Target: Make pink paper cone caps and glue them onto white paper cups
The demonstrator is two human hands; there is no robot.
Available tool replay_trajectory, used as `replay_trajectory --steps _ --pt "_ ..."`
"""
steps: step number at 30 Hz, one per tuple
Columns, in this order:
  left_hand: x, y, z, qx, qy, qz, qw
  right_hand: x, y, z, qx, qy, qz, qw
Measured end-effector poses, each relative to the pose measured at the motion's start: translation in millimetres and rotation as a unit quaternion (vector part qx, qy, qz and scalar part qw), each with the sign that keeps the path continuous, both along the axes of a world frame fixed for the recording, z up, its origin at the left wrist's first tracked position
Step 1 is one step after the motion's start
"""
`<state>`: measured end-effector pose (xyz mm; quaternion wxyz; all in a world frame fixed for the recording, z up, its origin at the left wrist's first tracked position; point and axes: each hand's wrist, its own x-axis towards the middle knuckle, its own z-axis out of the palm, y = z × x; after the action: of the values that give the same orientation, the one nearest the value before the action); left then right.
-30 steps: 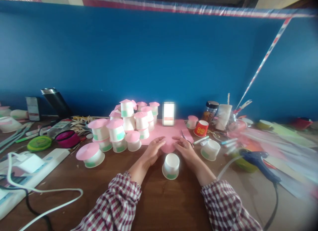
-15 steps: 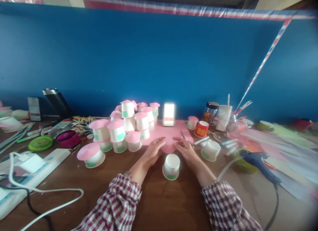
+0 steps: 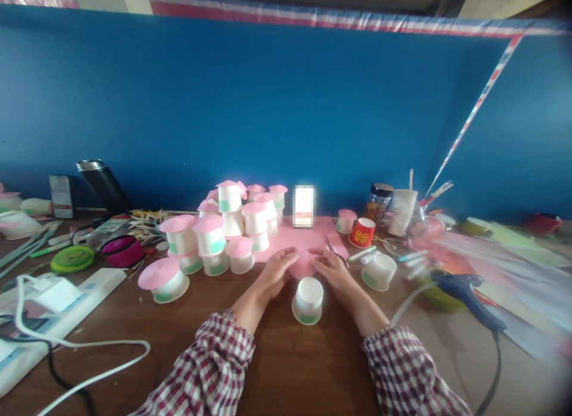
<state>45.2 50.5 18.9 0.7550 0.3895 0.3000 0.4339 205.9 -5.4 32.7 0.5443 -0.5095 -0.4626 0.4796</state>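
Pink paper circle (image 3: 304,267) lies between fingers (image 3: 288,258) of left hand (image 3: 276,272) and right hand (image 3: 334,270).

Head camera looks forward and slightly down across the table (image 3: 286,368), close.

No legible txt; yellow marks on red cup (image 3: 361,232), table (image 3: 286,368) far edge, too blurry.
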Motion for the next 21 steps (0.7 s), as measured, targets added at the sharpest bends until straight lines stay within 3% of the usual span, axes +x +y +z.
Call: replay_trajectory --steps 9,18,21 --pt "0.4 -1.1 0.5 0.006 0.016 -0.018 1.0 2.1 1.6 -1.4 0.016 0.007 -0.029 0.999" --pt "1.8 -0.6 0.5 0.014 -0.014 0.0 1.0 -1.3 2.6 -4.0 -0.01 0.039 0.051 0.998" --pt "1.6 -0.5 0.0 0.017 -0.005 -0.005 1.0 -0.1 3.1 -4.3 0.0 0.023 0.014 1.0"
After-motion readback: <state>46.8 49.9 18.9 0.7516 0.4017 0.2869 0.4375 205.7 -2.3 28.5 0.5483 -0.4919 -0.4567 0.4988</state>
